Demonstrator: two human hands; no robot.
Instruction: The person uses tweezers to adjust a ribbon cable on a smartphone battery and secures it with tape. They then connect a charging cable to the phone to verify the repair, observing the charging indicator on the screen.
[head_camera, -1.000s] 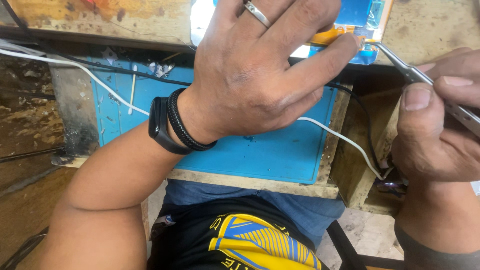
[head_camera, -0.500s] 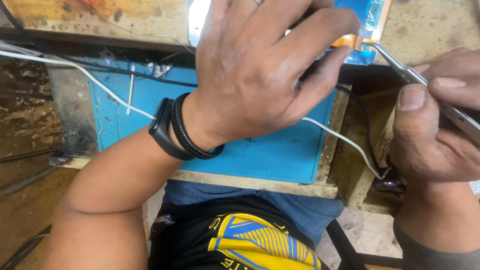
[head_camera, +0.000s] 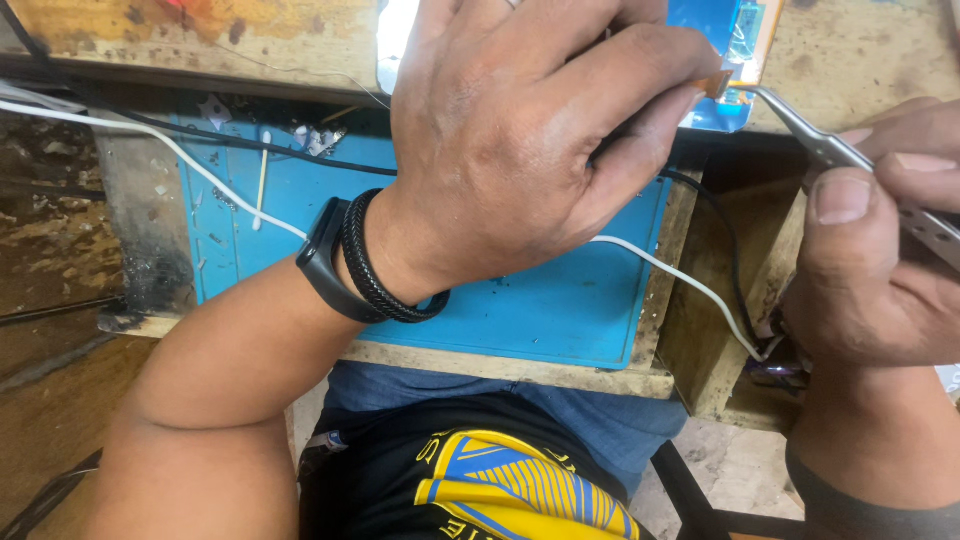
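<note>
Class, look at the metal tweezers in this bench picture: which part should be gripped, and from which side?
Grip the tweezers on the flat middle of their arms, coming from the right. The fine tips point left toward the small orange part, so the wider rear stays free. The right hand pinches there between thumb and fingers.

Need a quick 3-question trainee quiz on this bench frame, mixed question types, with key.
1. True or false: the right hand holds slim metal tweezers.
2. The left hand wears on its wrist: A) a black band and a braided black bracelet, B) a glove, C) nothing.
3. Fill in: the thin white cable runs across the flat ____ work mat.

Key: 1 true. 2 A. 3 blue.
</note>
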